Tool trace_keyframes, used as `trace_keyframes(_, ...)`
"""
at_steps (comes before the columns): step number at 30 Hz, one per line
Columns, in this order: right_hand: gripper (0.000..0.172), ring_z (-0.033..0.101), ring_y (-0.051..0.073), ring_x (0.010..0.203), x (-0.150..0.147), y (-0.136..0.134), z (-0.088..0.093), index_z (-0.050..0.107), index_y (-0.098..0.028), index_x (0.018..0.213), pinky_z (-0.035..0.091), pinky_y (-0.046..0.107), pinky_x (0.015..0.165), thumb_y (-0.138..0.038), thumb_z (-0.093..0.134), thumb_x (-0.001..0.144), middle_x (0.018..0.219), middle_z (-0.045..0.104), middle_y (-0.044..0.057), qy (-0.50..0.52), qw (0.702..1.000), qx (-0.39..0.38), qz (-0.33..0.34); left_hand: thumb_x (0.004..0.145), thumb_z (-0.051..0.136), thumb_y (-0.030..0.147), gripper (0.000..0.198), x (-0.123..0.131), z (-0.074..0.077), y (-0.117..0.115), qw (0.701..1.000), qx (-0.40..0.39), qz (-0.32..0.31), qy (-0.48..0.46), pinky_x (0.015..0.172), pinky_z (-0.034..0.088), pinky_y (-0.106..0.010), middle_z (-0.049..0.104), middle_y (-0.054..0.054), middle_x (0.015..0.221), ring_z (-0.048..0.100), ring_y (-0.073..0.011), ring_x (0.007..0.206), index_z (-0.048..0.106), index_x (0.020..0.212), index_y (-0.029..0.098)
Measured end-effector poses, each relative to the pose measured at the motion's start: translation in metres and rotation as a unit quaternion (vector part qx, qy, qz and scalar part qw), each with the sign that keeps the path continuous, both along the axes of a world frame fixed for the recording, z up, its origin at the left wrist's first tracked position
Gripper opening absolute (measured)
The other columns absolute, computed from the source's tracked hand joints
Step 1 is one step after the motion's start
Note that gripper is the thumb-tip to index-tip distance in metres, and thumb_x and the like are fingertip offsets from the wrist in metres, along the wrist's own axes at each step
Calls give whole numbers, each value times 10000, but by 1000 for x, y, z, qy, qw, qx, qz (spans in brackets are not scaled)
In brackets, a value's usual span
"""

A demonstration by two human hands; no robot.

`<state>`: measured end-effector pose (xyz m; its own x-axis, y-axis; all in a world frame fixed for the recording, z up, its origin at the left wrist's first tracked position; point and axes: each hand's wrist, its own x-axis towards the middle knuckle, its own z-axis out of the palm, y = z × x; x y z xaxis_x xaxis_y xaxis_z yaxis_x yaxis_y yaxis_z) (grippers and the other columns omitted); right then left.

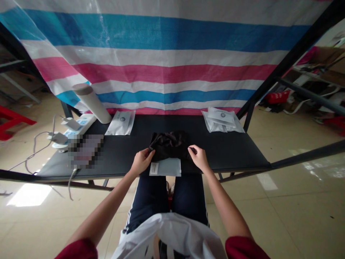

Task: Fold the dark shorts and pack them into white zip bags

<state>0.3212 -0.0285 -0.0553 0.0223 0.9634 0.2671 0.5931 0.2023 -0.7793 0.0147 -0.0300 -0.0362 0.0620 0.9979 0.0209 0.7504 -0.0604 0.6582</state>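
A crumpled piece of black cloth lies on the dark tabletop in front of me. My left hand pinches its left edge between thumb and fingers. On the other side, my right hand is closed on the right edge. What kind of cloth article it is, I cannot make out. Partly beneath the cloth is a flat translucent bag with a white label at its left end; it reaches over the table's front edge.
Packed white pouches are piled at the back right, and another white pouch lies back left. Near it stand a pale bottle, a power strip with chargers, and a blurred-out phone-like object. A striped sheet hangs behind.
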Motion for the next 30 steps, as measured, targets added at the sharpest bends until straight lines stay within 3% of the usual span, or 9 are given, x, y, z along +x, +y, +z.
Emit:
trace_keyframes(6, 229, 682, 217, 684, -6, 36, -3, 725, -208, 888, 476, 286, 650, -404, 611, 857, 720, 718, 47, -86, 990, -29, -104, 832, 542, 527, 317, 2, 1, 30, 989, -23, 50, 136, 566, 342, -261, 654, -35, 741, 619, -203, 684, 601, 837, 216)
trace_keyframes(9, 229, 694, 208, 724, -1, 48, -6, 712, -218, 947, 491, 286, 677, -407, 638, 841, 769, 732, 32, -71, 991, -54, -98, 808, 556, 607, 467, -6, -1, 43, 989, -25, 53, 137, 652, 418, -286, 687, -61, 893, 638, -230, 813, 605, 1043, 207)
trace_keyframes(13, 449, 694, 198, 772, 4, 67, -13, 653, -197, 1136, 526, 311, 727, -421, 731, 754, 948, 739, 55, -41, 994, -82, -66, 764, 560, 679, 685, -17, -10, 64, 984, -12, 19, 178, 894, 438, -382, 640, -148, 1129, 569, -321, 1081, 590, 1199, 151)
trace_keyframes(18, 719, 700, 235, 904, -7, 98, -18, 578, -177, 1278, 534, 361, 832, -329, 826, 620, 1035, 725, 91, -48, 989, -130, -52, 649, 685, 609, 658, -16, -17, 86, 980, -52, -18, 190, 885, 450, -425, 614, -175, 1125, 549, -379, 1087, 642, 1118, 148)
trace_keyframes(21, 610, 702, 245, 883, -16, 117, -18, 665, -186, 1119, 535, 346, 801, -211, 834, 533, 923, 736, 67, -23, 984, -168, -48, 618, 724, 523, 466, -14, -18, 91, 988, -37, -39, 147, 840, 464, -420, 651, -125, 950, 589, -354, 988, 670, 924, 176)
trace_keyframes(24, 306, 685, 217, 740, -17, 124, -18, 695, -179, 827, 527, 299, 673, -155, 771, 531, 743, 710, 20, 53, 981, -187, 3, 647, 692, 396, 319, -15, -19, 88, 995, -28, -87, 32, 770, 484, -375, 665, -69, 831, 629, -288, 866, 643, 878, 182)
trace_keyframes(27, 132, 656, 201, 681, -11, 118, -18, 655, -161, 698, 501, 275, 605, -166, 706, 576, 684, 688, 20, 92, 976, -193, 30, 655, 679, 353, 345, -14, -23, 80, 988, -17, -107, -107, 707, 500, -340, 679, -53, 860, 641, -246, 819, 604, 938, 171)
trace_keyframes(30, 176, 648, 202, 736, -3, 103, -20, 670, -151, 767, 500, 288, 655, -185, 694, 596, 774, 708, 42, 143, 974, -164, 62, 640, 721, 346, 445, -11, -27, 70, 973, 16, -79, -217, 685, 502, -300, 673, -30, 886, 636, -199, 807, 534, 1009, 183)
